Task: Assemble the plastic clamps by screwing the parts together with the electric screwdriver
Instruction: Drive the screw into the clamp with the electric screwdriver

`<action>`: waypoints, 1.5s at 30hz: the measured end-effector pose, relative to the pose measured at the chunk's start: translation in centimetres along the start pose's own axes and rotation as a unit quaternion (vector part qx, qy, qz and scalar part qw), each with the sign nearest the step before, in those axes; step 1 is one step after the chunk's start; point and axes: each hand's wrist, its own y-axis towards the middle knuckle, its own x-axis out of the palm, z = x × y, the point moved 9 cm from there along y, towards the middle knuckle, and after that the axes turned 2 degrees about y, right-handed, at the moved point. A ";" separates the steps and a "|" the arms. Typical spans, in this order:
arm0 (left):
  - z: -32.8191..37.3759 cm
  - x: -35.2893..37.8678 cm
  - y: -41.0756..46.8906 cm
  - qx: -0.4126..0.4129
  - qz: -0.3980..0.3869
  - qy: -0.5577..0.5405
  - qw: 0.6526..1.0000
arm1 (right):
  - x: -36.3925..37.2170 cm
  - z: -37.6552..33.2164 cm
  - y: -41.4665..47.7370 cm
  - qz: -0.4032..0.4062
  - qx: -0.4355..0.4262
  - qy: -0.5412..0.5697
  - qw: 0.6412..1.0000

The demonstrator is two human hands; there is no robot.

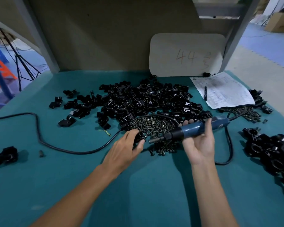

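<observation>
My right hand (199,141) grips the blue electric screwdriver (193,128) sideways, its black nose and bit pointing left. The bit tip lies just right of a black plastic clamp (140,135) that my left hand (129,145) holds against the green table, fingers curled round it. Both hands hover over a heap of dark screws (154,126). Behind the screws lies a big pile of loose black clamp parts (143,100).
A black power cord (39,138) loops across the table's left side. A heap of black clamps (272,154) sits at the right edge. A printed sheet with a pen (205,93) lies at the back right, a second screw pile (246,113) beside it. A stray clamp (4,156) rests far left.
</observation>
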 end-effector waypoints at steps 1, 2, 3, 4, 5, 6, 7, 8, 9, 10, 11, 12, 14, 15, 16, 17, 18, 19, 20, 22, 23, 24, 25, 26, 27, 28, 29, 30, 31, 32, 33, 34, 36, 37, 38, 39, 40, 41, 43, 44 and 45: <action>-0.1 0.1 0.0 -0.003 -0.003 -0.003 1.000 | 0.0 0.2 0.0 0.000 0.001 -0.001 1.000; -0.3 0.2 -0.1 -0.006 -0.006 -0.004 1.000 | 0.0 0.4 0.0 0.000 0.002 -0.002 1.000; -0.4 0.3 0.0 -0.008 -0.009 -0.005 1.000 | 0.0 0.5 0.0 -0.001 0.004 -0.001 1.000; -0.4 0.3 0.0 -0.008 -0.011 -0.004 1.000 | 0.0 0.6 0.0 -0.002 0.005 0.002 1.000; -0.4 0.4 0.0 -0.007 -0.012 -0.004 1.000 | -0.1 0.6 0.1 -0.003 0.005 0.005 1.000; -0.4 0.4 0.0 -0.006 -0.015 -0.005 1.000 | -0.1 0.5 0.1 -0.004 0.004 0.007 1.000; -0.3 0.5 0.1 -0.006 -0.019 -0.008 1.000 | -0.2 0.5 0.2 -0.005 0.003 0.009 1.000; -0.3 0.5 0.0 -0.006 -0.023 -0.012 1.000 | -0.3 0.4 0.2 -0.005 0.003 0.011 1.000; -0.2 0.5 0.0 -0.003 -0.023 -0.013 1.000 | -0.3 0.4 0.3 -0.004 0.003 0.013 1.000; -0.1 0.4 -0.1 0.000 -0.020 -0.011 1.000 | -0.4 0.4 0.3 -0.003 0.003 0.017 1.000; 0.1 0.2 -0.1 0.006 -0.015 -0.007 1.000 | -0.5 0.4 0.4 -0.001 0.003 0.022 1.000; 0.2 0.1 -0.1 0.011 -0.013 -0.002 1.000 | -0.5 0.3 0.4 0.001 0.001 0.027 1.000; 0.5 0.0 0.0 0.017 -0.015 0.005 1.000 | -0.7 0.2 0.5 0.006 -0.002 0.033 0.999; 0.6 0.0 0.1 0.018 -0.017 0.009 1.000 | -0.7 0.2 0.5 0.006 -0.003 0.035 0.999; 0.7 -0.1 0.1 0.019 -0.016 0.012 1.000 | -0.7 0.3 0.5 0.003 -0.004 0.037 0.999; 0.8 -0.2 0.1 0.020 -0.013 0.013 1.000 | -0.6 0.3 0.4 -0.001 -0.005 0.037 0.999; 0.9 -0.3 0.1 0.021 -0.010 0.012 1.000 | -0.5 0.4 0.4 -0.004 -0.005 0.037 0.999; 1.1 -0.5 0.0 0.023 -0.007 0.011 1.000 | -0.4 0.5 0.4 -0.006 -0.005 0.038 0.999; 1.2 -0.6 0.0 0.025 -0.005 0.010 1.000 | -0.4 0.6 0.3 -0.006 -0.003 0.040 0.999; 1.4 -0.8 -0.1 0.027 -0.004 0.009 1.000 | -0.2 1.0 0.2 -0.007 0.001 0.041 0.999; 1.5 -0.9 -0.1 0.027 -0.003 0.010 1.000 | -0.1 1.2 0.1 -0.008 0.004 0.041 0.999; 1.5 -0.9 -0.1 0.026 -0.002 0.012 1.000 | 0.0 1.3 0.1 -0.010 0.006 0.041 0.999; 1.5 -0.9 -0.1 0.023 -0.001 0.014 1.000 | 0.1 1.3 0.0 -0.012 0.007 0.041 0.999; 1.5 -1.0 -0.1 0.020 -0.001 0.015 1.000 | 0.2 1.4 -0.1 -0.013 0.007 0.042 0.999; 1.5 -1.0 -0.1 0.019 -0.001 0.018 1.000 | 0.2 1.4 -0.2 -0.012 0.006 0.044 0.999; 1.6 -0.9 -0.1 0.020 -0.002 0.020 1.000 | 0.2 1.4 -0.3 -0.009 0.005 0.048 0.999; 1.6 -0.9 -0.2 0.022 -0.003 0.023 1.000 | 0.2 1.4 -0.3 -0.007 0.005 0.053 0.999; 1.6 -0.8 -0.2 0.022 -0.004 0.024 0.999 | 0.2 1.4 -0.3 -0.008 0.007 0.056 0.998; 1.5 -0.8 -0.1 0.020 -0.005 0.022 1.000 | 0.3 1.5 -0.4 -0.013 0.009 0.056 0.998; 1.4 -0.8 -0.1 0.016 -0.006 0.021 1.000 | 0.5 1.5 -0.4 -0.021 0.010 0.050 0.998; 1.3 -0.8 -0.1 0.013 -0.006 0.019 1.000 | 0.7 1.5 -0.5 -0.027 0.010 0.040 0.999; 1.2 -0.8 -0.1 0.013 -0.006 0.018 1.000 | 0.7 1.5 -0.5 -0.028 0.009 0.033 0.999; 1.4 -0.7 -0.1 0.022 -0.006 0.020 1.000 | 0.5 1.5 -0.3 -0.016 0.008 0.028 0.999; 1.4 -0.7 -0.1 0.026 -0.007 0.020 0.999 | 0.3 1.5 -0.2 -0.008 0.009 0.031 0.999; 1.4 -0.6 0.0 0.029 -0.007 0.020 0.999 | 0.1 1.6 -0.1 -0.001 0.011 0.036 0.999; 1.3 -0.5 0.0 0.029 -0.009 0.020 0.999 | -0.1 1.6 0.0 0.004 0.013 0.041 0.999; 1.2 -0.5 0.0 0.028 -0.010 0.020 0.999 | -0.2 1.6 0.1 0.007 0.014 0.043 0.999; 1.1 -0.4 -0.1 0.027 -0.012 0.019 0.999 | -0.4 1.6 0.2 0.008 0.016 0.042 0.999; 1.0 -0.3 -0.1 0.025 -0.014 0.017 0.999 | -0.4 1.7 0.3 0.009 0.021 0.041 0.999; 1.0 -0.3 -0.1 0.025 -0.013 0.018 0.999 | -0.4 1.7 0.3 0.008 0.021 0.042 0.999; 1.0 -0.3 -0.1 0.026 -0.011 0.020 0.999 | -0.4 1.7 0.3 0.007 0.020 0.043 0.999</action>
